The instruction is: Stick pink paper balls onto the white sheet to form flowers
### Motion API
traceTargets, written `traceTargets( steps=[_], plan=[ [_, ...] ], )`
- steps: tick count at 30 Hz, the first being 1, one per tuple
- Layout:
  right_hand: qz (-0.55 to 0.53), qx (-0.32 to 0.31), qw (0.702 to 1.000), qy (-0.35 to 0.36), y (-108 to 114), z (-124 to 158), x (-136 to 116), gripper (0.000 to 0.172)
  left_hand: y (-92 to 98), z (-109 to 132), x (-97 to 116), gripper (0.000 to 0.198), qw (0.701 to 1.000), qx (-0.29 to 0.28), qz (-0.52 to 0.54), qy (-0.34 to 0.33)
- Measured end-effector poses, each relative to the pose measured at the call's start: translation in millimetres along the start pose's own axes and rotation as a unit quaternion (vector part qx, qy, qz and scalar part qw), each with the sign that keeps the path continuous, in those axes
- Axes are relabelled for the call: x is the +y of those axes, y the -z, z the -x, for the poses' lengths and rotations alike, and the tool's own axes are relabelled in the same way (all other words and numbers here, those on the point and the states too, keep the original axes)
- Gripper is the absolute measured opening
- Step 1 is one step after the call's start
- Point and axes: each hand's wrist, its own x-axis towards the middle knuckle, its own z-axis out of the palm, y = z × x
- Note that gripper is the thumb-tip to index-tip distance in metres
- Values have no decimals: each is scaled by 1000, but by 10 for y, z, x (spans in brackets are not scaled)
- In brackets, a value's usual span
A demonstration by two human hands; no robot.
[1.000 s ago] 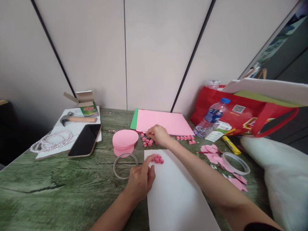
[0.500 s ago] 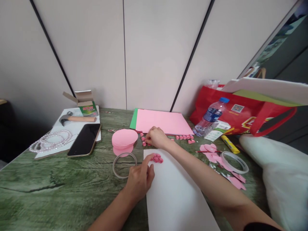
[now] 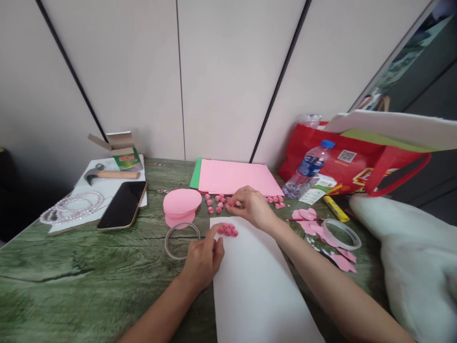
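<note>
A cluster of small rolled pink paper roses point(image 3: 228, 230) sits near the far left corner of a white board point(image 3: 257, 281). My left hand point(image 3: 204, 257) lies at the board's left edge, its index fingertip touching the cluster's left side and its thumb apart. Beyond the board, my right hand point(image 3: 250, 205) pinches a pink paper rose point(image 3: 228, 205) between thumb and index finger. Loose paper roses point(image 3: 210, 209) are scattered around those fingertips, and more lie to the right, partly hidden by the hand.
Pink paper sheets point(image 3: 239, 177) lie at the back. To the left are pink paper ovals point(image 3: 182, 202), a tape roll point(image 3: 166, 242), a phone point(image 3: 123, 205), a hammer point(image 3: 117, 175) and beads point(image 3: 74, 209). On the right stand a bottle point(image 3: 310, 169) and red bag point(image 3: 342, 159).
My right hand has shifted right along the loose roses, with its thumb and index finger now around one. My left index finger stays against the cluster. The view has shifted slightly.
</note>
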Motion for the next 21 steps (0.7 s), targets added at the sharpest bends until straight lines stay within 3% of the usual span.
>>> traceTargets(
  steps=[4,9,21],
  plan=[
    [-52,7,995,81,43,431,-69,11,-2,5,-1,30,1000,-8,12,25],
    [-18,10,988,151,-80,772,-73,13,-22,28,-7,31,999,-4,10,47],
    [110,64,977,171,-224,872,-107,14,-10,9,3,34,997,-6,44,55]
  ],
)
